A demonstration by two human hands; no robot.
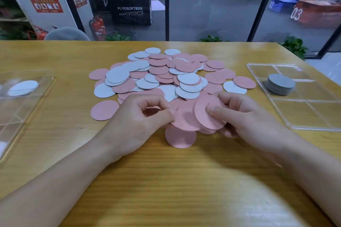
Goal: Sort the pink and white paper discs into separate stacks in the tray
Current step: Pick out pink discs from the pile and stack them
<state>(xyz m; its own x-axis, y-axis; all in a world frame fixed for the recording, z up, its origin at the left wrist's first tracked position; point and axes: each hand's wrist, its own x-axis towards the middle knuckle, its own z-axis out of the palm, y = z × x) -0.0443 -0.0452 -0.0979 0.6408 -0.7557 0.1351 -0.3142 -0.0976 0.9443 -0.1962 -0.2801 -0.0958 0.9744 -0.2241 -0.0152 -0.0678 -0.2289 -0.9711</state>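
A fanned bunch of pink discs [191,116] is held between both hands just above the wooden table [166,180], at the near edge of the loose heap of pink and white discs [166,73]. The bunch lies nearly flat, its faces turned upward and slightly toward the camera; the fan spreads left to right, with the rightmost disc uppermost.

The left hand [140,120] has its fingers curled inward, thumb and fingertips pinching the left edge of the bunch. The right hand [245,116] grips the right side, thumb pressed flat on the top disc and fingers curled beneath. Both forearms enter from the bottom corners and converge toward the centre, wrists low over the table.

One pink disc [180,139] lies flat on the table directly below the bunch; another [104,110] lies left of the left hand.

A clear tray [302,116] at the right holds a stack of grey-looking discs [280,84]. A second clear tray [27,108] at the left holds white discs [23,87].
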